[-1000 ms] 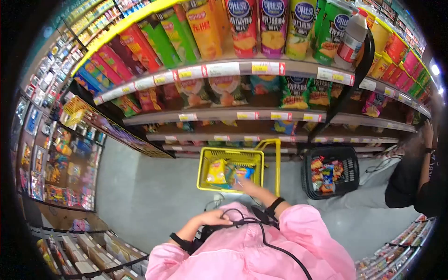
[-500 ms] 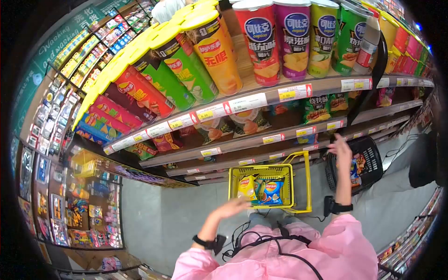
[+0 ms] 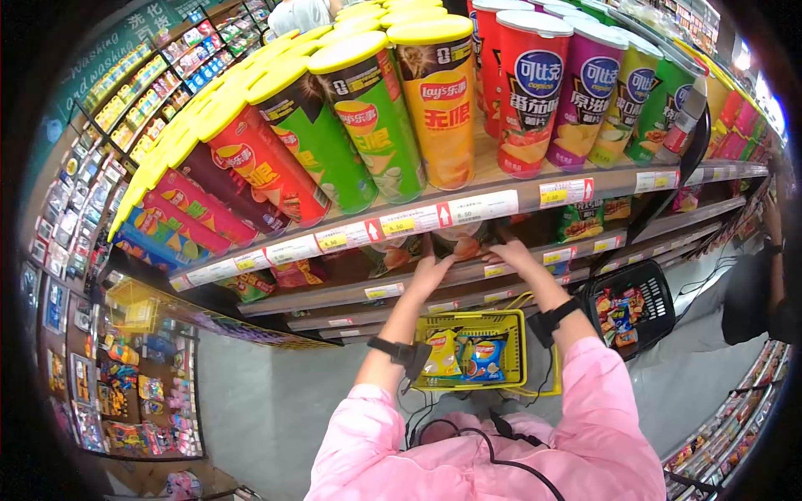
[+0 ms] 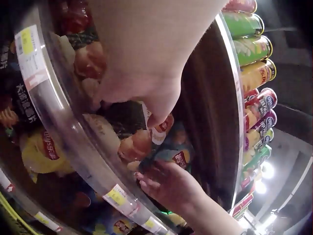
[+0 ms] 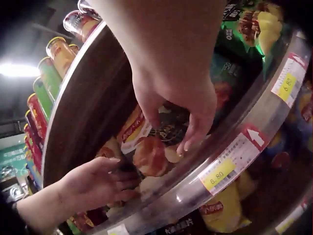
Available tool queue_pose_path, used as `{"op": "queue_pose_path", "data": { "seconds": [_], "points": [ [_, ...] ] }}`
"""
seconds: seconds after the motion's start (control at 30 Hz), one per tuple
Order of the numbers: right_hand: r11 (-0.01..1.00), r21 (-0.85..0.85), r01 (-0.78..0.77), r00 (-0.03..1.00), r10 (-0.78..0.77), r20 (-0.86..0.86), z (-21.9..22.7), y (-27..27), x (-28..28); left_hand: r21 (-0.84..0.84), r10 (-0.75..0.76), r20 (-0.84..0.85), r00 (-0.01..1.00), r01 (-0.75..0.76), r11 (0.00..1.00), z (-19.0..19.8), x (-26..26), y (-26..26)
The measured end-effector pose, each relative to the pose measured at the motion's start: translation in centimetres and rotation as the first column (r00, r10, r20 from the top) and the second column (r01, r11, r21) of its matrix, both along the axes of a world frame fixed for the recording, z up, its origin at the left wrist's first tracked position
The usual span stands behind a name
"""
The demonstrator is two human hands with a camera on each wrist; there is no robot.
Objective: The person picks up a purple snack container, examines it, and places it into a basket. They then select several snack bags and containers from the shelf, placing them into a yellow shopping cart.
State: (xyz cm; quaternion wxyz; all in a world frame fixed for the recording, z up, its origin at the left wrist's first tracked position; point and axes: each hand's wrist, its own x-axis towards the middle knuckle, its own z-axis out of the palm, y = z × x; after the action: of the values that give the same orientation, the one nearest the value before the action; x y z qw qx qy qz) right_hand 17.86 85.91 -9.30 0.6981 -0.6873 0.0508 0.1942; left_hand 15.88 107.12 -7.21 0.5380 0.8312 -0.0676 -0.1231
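Both hands reach onto the shelf below the canisters, one on each side of a dark potato chip bag (image 5: 151,154) with pictured chips and a red and white label. My left hand (image 3: 430,274) is at the bag's left side; in the right wrist view its fingers (image 5: 124,183) extend loosely toward the bag. My right hand (image 3: 511,255) is at the opposite side, its thumb and fingers spread over the bag's edge in the right wrist view. Seen from the left wrist, the right hand (image 4: 168,186) has loosely extended fingers. The left hand (image 4: 142,93) partly hides the bag there.
Chip canisters (image 3: 368,125) line the shelf above. A price-tag rail (image 5: 230,166) runs along the shelf front. Below stands a yellow basket (image 3: 468,386) with chip bags inside. A black basket (image 3: 660,292) holding snacks stands to the right, near another person (image 3: 748,292).
First the right hand was in the yellow basket beside the bags. It then rose out, and both hands moved forward onto the shelf around the dark chip bag. The head view shifted toward the canisters.
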Motion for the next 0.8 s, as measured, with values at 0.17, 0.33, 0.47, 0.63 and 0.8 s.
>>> {"op": "queue_pose_path", "data": {
  "seconds": [0.17, 0.33, 0.47, 0.63, 0.8],
  "points": [
    [0.982, -0.189, -0.027, 0.926, 0.096, 0.365, 0.1, -0.1, 0.1, -0.351, -0.094, 0.055, 0.994, 0.107, 0.930, 1.1, -0.5, -1.0],
    [0.986, -0.102, -0.129, 0.977, 0.144, 0.156, 4.2, -0.8, -5.2, -0.316, -0.014, 0.182, 0.983, 0.072, 0.946, 1.8, -4.2, -3.7],
    [0.995, -0.071, -0.073, 0.913, 0.096, 0.396, 2.6, -2.5, -10.0, -0.300, -0.020, 0.240, 0.971, 0.093, 0.949, 2.6, -9.5, -5.7],
    [0.995, -0.095, -0.037, 0.879, 0.077, 0.471, -1.3, -5.1, -17.0, -0.322, -0.039, 0.302, 0.952, 0.140, 0.936, -1.3, -15.5, -7.1],
    [0.995, 0.040, -0.092, 0.995, 0.090, 0.031, -8.1, -6.5, -23.3, -0.249, -0.142, 0.066, 0.988, 0.154, 0.956, -7.1, -20.6, -8.2]
  ]
}}
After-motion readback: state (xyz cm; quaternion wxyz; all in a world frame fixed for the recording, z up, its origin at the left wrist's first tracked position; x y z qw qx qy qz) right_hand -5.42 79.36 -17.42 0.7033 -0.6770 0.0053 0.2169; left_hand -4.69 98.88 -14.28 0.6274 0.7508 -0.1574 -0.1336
